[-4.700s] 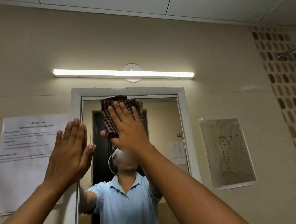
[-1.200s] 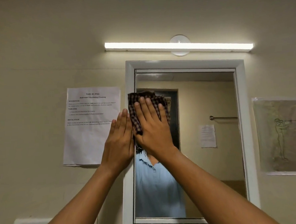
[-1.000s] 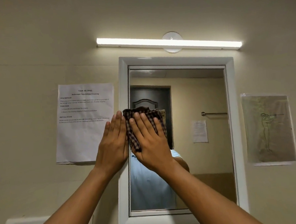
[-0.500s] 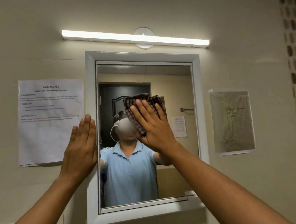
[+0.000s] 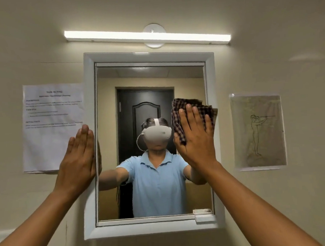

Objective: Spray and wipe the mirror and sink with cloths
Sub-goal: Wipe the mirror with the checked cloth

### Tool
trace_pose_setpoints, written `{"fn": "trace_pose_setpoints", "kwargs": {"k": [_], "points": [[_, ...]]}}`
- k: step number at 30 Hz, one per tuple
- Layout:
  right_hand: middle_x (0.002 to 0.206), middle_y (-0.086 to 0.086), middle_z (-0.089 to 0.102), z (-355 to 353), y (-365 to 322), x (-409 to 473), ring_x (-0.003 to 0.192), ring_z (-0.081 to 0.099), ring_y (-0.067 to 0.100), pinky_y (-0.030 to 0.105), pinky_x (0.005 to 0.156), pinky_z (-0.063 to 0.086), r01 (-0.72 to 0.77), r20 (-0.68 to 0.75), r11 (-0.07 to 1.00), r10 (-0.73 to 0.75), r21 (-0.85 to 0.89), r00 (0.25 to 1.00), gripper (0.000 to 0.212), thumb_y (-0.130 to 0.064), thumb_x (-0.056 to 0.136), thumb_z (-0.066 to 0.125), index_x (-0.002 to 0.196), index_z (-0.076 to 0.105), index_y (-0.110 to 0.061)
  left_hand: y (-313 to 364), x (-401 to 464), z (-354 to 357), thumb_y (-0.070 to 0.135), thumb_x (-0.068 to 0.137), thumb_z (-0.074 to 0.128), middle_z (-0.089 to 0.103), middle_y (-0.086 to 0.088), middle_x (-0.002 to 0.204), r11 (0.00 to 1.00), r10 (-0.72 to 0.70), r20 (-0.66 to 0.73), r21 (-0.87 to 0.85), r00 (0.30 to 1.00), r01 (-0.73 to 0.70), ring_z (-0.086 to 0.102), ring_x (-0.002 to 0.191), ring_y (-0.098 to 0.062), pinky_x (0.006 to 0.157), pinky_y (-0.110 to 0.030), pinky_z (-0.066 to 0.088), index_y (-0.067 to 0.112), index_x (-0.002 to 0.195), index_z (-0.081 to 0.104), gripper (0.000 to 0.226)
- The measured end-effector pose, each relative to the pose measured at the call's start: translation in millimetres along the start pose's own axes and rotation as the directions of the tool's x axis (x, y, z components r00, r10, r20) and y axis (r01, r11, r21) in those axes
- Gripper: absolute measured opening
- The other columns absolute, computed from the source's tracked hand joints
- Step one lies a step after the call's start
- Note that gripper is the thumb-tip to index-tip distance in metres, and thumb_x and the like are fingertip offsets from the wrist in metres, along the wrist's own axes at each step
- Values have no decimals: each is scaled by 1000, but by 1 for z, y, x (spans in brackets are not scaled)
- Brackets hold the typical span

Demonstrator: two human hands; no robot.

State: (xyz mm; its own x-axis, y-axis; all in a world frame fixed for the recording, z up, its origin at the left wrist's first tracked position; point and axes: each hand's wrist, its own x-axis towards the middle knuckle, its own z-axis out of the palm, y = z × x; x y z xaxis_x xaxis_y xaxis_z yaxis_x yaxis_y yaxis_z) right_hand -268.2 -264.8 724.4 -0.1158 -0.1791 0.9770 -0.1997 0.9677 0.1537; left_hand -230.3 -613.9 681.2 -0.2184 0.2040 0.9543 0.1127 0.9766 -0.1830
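Right hand (image 5: 194, 138) flat, fingers together, pressing checked cloth (image 5: 193, 111) on mirror (image 5: 150, 82); cloth now beside right frame edge, shifted right. Left hand (image 5: 78, 157) flat, fingers together, seemingly on left frame.

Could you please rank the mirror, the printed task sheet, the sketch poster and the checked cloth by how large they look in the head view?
1. Mirror
2. Printed task sheet
3. Sketch poster, nearly alike
4. Checked cloth, partly hidden

One head-worn camera faces the wall mirror (image 5: 151, 142) straight on, close (arm's reach), tilted slightly upward.
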Motion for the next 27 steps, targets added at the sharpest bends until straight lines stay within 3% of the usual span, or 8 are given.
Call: {"fn": "trace_pose_setpoints", "kwargs": {"k": [6,11,17,23,27], "points": [[167,11,8,6,-25,-41,154,5,28,56,121,13,-76,8,996,76,36,997,73,-44,98,41,159,13,-14,2,-9,3,14,92,40,4,-17,165,1000,-19,21,6,1000,19,9,152,-33,125,-42,7,4,156,4,74],[166,13,6,5,-53,-29,154,4,30,57,121,11,-144,41,989,143,29,989,73,-53,100,23,159,12,-11,1,-8,2,10,89,40,3,-17,165,1000,-16,47,-5,999,16,4,153,-30,124,-47,13,1,155,7,74],[166,16,5,12,-124,2,154,2,31,57,121,8,-38,66,998,35,48,997,77,-52,98,32,159,10,-10,-7,-12,2,13,95,36,4,-18,164,999,31,47,-42,998,-29,3,153,-28,125,-43,9,1,155,9,67],[167,13,-3,20,-206,22,154,-5,28,53,123,-1,117,97,986,-128,119,987,82,-55,97,34,159,5,-11,-11,-15,-2,22,100,24,6,-20,164,988,90,61,-134,994,-81,5,153,-28,123,-49,16,-1,154,10,61],[167,11,0,28,-223,15,154,-4,26,52,123,2,113,92,983,-127,142,988,81,-55,97,36,159,7,-11,-15,-21,-2,23,101,26,7,-19,164,977,96,51,-196,994,-85,5,153,-27,123,-49,15,0,155,11,61]]}}
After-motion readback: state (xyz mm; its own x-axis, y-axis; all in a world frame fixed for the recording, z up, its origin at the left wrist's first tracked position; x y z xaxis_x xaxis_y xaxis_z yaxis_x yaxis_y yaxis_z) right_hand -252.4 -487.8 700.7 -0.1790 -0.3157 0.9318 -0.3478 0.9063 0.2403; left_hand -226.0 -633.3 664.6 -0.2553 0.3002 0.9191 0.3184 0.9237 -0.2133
